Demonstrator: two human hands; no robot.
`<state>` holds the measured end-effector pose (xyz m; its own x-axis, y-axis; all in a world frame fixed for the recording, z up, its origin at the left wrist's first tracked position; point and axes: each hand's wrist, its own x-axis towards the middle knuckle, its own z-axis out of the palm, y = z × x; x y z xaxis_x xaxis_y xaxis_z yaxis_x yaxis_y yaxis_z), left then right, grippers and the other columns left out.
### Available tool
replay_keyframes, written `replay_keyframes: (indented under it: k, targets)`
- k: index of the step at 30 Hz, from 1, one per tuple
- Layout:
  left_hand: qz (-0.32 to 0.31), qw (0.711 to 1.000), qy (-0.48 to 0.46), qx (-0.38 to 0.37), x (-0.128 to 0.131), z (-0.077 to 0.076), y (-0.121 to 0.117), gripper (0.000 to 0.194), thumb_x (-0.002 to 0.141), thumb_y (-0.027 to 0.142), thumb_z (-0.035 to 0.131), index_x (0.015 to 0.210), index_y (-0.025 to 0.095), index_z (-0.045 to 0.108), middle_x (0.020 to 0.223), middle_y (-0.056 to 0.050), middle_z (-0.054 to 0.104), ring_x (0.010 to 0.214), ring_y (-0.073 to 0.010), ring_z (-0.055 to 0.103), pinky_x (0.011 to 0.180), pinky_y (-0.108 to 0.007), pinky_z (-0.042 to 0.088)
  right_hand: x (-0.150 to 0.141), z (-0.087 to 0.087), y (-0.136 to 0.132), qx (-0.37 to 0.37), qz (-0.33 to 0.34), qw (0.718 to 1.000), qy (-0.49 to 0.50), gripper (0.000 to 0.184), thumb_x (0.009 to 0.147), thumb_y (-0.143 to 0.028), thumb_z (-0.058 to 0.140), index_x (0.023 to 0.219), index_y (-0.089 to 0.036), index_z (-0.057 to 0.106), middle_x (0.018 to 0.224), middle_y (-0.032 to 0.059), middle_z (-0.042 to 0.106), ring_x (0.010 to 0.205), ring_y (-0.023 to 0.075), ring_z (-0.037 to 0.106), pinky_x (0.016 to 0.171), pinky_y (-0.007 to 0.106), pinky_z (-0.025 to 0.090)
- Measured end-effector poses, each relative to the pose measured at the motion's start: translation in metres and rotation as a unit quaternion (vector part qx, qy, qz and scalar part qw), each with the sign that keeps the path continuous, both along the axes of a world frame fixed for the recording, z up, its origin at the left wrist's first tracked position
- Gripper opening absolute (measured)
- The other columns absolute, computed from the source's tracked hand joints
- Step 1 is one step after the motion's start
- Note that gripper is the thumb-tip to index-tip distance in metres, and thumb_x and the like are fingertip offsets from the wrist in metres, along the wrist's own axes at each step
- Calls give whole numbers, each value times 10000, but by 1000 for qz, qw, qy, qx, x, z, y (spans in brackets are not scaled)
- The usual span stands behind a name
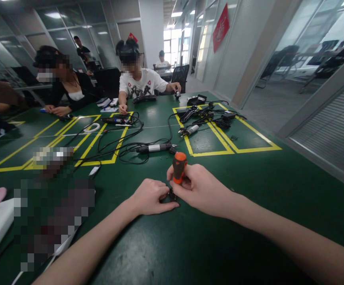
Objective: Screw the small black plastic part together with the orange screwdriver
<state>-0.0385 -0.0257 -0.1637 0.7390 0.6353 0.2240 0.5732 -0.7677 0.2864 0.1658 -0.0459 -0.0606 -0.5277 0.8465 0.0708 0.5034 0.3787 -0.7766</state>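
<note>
My right hand (200, 190) is closed around an orange and dark grey screwdriver (179, 168), which stands nearly upright with its handle on top. Its tip points down at a small dark part (172, 194) on the green table. My left hand (152, 196) rests on the tabletop, fingers and thumb closed on that dark part from the left side. The part lies mostly hidden between the two hands, so its kind cannot be made out. Just beyond the hands lies a silver and black electric screwdriver (155, 148) with its black cable looped to the left.
Yellow tape (212, 152) marks boxes on the green table (249, 190). Several black cables and tools (201, 113) lie at the far right, near a second silver tool (192, 130). A white tape ring (91, 128) lies left. Co-workers sit across; one person (142, 81) wears a white shirt.
</note>
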Motion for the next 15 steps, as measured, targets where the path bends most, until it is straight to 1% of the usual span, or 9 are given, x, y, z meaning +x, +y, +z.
replay_keyframes:
  k: [4,7,10,13,15]
  targets:
    - [-7,1000,1,-1,0,0,0,453,949,498,650,641,186,536,594,20,583,562,-126,558,563,-266,314,0,0,-1,-8,-4,1000,19,212,781,-45,572,932,-187,616,611,-83,471,556,109,440,593,256,333]
    - [-7,1000,-1,4,0,-1,0,467,955,510,629,636,185,525,606,14,593,563,-124,560,560,-264,307,0,0,-2,-23,-12,999,31,264,745,-46,592,966,-190,604,584,-105,446,529,103,433,578,249,341]
    - [-8,1000,-7,5,0,-2,0,470,951,518,631,638,184,524,608,12,593,561,-124,556,556,-263,305,0,-2,-3,-16,-14,999,42,236,739,-65,609,936,-195,597,590,-101,454,535,101,436,574,246,341]
    - [-10,1000,-15,7,1,-1,-1,473,944,534,641,643,186,533,597,16,574,559,-125,553,556,-262,318,0,-5,-3,1,-12,998,58,186,756,-55,586,882,-193,596,638,-76,501,560,98,450,590,247,356]
    - [-11,1000,-23,6,1,-1,-1,469,943,540,644,650,187,541,594,20,565,558,-123,552,555,-260,326,1,-6,-2,8,-8,998,63,200,754,-38,567,877,-192,600,659,-68,517,567,96,457,596,247,366]
